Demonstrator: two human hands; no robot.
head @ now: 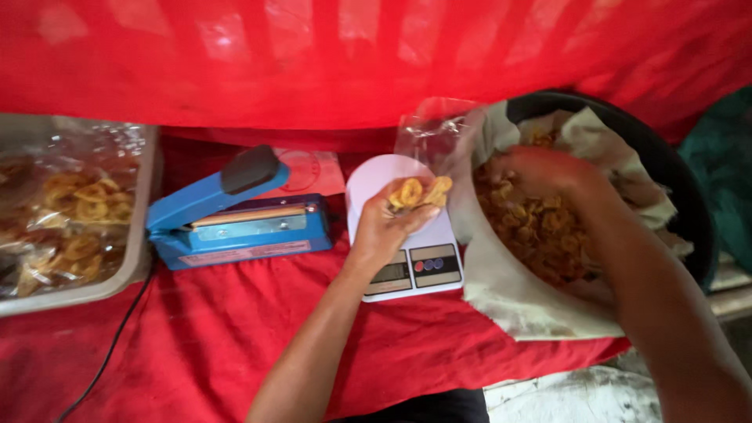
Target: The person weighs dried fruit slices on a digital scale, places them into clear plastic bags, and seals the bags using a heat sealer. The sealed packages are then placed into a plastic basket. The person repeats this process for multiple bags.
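My left hand is cupped over the white kitchen scale, holding a few yellow fried chips in its fingers. My right hand reaches into the big black tub lined with pale paper, resting on the heap of golden chips; its fingers are blurred among the chips. A clear plastic bag stands just behind the scale, beside the tub.
A blue heat sealer with a black handle lies left of the scale, its cord running down over the red cloth. A grey tray at far left holds bagged chips. Red fabric hangs behind.
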